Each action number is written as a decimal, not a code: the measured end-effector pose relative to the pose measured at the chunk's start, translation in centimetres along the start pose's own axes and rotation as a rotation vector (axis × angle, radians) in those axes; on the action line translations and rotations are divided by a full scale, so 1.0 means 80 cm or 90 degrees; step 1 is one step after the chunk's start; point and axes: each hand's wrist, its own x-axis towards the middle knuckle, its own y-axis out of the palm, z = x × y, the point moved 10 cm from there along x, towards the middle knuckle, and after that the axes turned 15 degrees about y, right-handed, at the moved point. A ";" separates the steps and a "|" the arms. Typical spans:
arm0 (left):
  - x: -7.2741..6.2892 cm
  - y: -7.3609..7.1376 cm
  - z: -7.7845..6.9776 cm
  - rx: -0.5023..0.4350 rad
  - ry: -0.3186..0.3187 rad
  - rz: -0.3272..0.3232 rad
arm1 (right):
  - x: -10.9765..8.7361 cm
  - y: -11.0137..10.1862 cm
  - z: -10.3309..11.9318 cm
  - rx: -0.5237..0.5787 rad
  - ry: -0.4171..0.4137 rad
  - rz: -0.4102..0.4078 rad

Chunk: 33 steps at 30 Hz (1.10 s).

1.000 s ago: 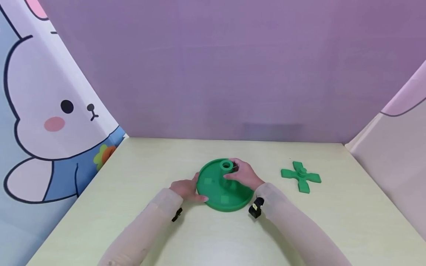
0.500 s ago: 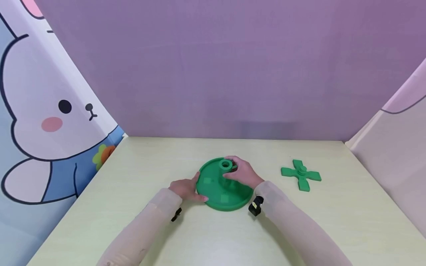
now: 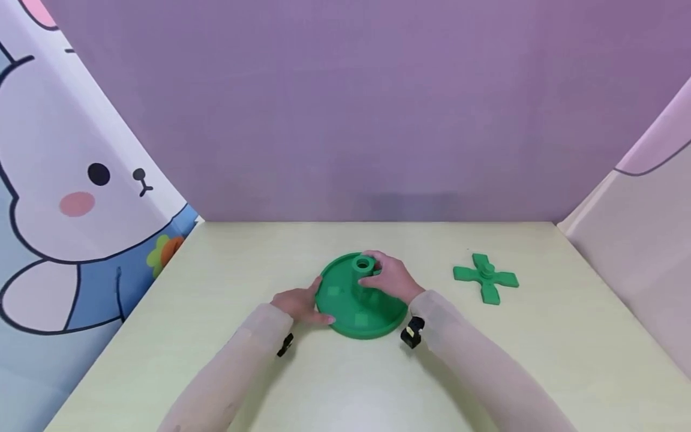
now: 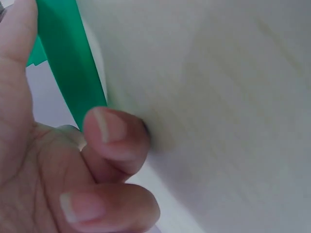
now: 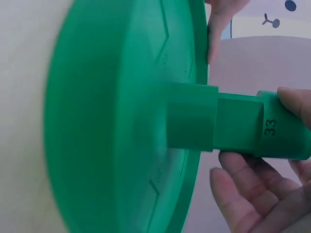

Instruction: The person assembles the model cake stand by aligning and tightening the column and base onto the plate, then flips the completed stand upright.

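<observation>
Post (image 5: 238,121): "33" (image 5: 270,127), right wrist view only

Both forearms (image 3: 234,364) angle inward! Left hand (image 3: 294,305) spread, thumb wide of forefinger; right hand (image 3: 394,279) curled, gripping.

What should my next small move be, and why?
Perhaps press the tube gently down: the right hand grips its upper part, a narrower stretch shows above the thick collar on the plate, and the left hand touches the plate's rim.
</observation>
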 end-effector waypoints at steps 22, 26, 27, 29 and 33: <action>-0.008 0.000 -0.003 -0.029 -0.011 0.000 | -0.044 -0.148 -0.123 -0.137 0.057 -0.038; -0.008 0.001 -0.007 -0.040 0.005 0.002 | -0.057 -0.173 -0.149 -0.145 0.078 -0.031; -0.008 0.001 -0.007 -0.040 0.007 0.002 | -0.060 -0.178 -0.155 -0.148 0.081 -0.032; -0.008 0.001 -0.006 -0.038 0.007 0.004 | -0.065 -0.189 -0.165 -0.157 0.085 -0.037; -0.006 0.001 -0.003 -0.035 0.003 0.007 | -0.072 -0.210 -0.182 -0.172 0.074 -0.050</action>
